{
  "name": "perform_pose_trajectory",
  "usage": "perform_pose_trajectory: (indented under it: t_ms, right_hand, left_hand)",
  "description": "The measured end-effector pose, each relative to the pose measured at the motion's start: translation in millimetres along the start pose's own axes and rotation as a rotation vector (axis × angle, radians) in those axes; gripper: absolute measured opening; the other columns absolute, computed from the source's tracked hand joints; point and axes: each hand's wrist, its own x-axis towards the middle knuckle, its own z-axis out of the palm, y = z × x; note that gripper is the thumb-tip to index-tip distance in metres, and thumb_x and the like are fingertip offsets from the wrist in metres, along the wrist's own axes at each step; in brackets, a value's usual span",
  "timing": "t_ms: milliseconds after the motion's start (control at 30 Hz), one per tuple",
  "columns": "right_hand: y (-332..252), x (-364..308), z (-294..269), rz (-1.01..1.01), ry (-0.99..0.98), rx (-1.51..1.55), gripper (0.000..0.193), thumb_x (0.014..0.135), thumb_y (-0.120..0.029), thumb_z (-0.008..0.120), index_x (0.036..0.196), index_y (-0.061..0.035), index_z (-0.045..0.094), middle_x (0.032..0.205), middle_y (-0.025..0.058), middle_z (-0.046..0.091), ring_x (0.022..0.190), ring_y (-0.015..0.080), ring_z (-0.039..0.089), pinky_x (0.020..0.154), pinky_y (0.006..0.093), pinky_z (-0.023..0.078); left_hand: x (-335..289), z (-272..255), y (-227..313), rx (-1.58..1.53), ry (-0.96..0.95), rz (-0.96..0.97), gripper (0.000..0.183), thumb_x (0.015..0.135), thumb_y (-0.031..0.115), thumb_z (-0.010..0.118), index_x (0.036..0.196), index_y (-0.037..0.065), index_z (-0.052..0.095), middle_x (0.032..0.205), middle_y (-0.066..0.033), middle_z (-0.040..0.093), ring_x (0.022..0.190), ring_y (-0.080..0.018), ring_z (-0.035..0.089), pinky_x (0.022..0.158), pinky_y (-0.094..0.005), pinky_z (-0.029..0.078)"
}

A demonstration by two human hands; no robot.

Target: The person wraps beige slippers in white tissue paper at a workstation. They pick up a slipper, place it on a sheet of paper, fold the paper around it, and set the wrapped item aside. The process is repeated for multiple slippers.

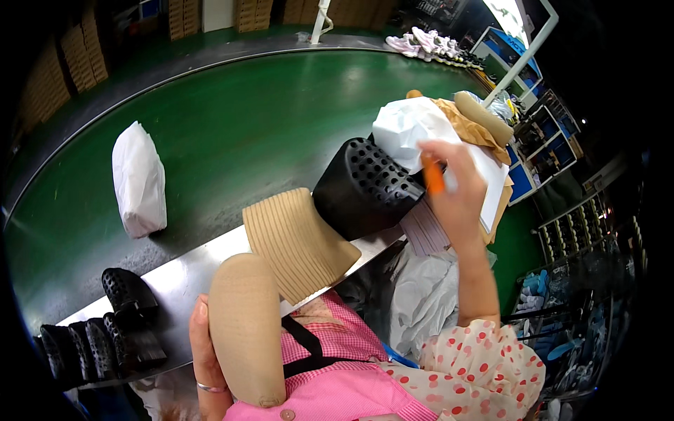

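Tan and oblong, a rounded piece sat in the left fingers — the right fingers gripped a blurred orange object.

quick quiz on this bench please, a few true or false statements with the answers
1. The left hand holds a long tan shoe form. True.
2. The right hand holds nothing. False: it holds an orange object, too blurred to identify.
3. A white wrapped bundle sits on the green work surface. True.
4. The large black perforated form is to the left of the ridged tan stack. False: it is to the right of it.
5. The sleeve on the right arm has plain stripes. False: it is pale with red dots.
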Motion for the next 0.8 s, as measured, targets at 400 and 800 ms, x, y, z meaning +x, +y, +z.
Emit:
perform_pose_trajectory:
  t_ms: [400, 800]
  right_hand:
    - [88, 42, -25, 0.290, -0.072, -0.103, 0.017, 0.086, -0.015, 0.067, 0.098, -0.0044, 0.069, 0.086, 0.0094, 0.069, 0.075, 0.0186, 0.065, 0.069, 0.0306, 0.050]
    - [-187, -70, 51, -0.638, -0.593, 0.732, 0.023, 0.074, -0.015, 0.069, 0.096, -0.0065, 0.065, 0.093, 0.0034, 0.066, 0.078, 0.0182, 0.063, 0.066, 0.0303, 0.050]
  left_hand:
    - [19, 13, 15, 0.032, -0.131, -0.004, 0.027, 0.096, 0.024, 0.058, 0.110, 0.001, 0.053, 0.106, -0.0080, 0.064, 0.094, -0.0127, 0.063, 0.083, -0.0274, 0.052]
    - [43, -89, -12, -0.164, -0.277, 0.106, 0.028, 0.101, 0.015, 0.049, 0.126, 0.001, 0.051, 0.114, -0.0029, 0.060, 0.101, -0.0108, 0.058, 0.086, -0.0283, 0.050]
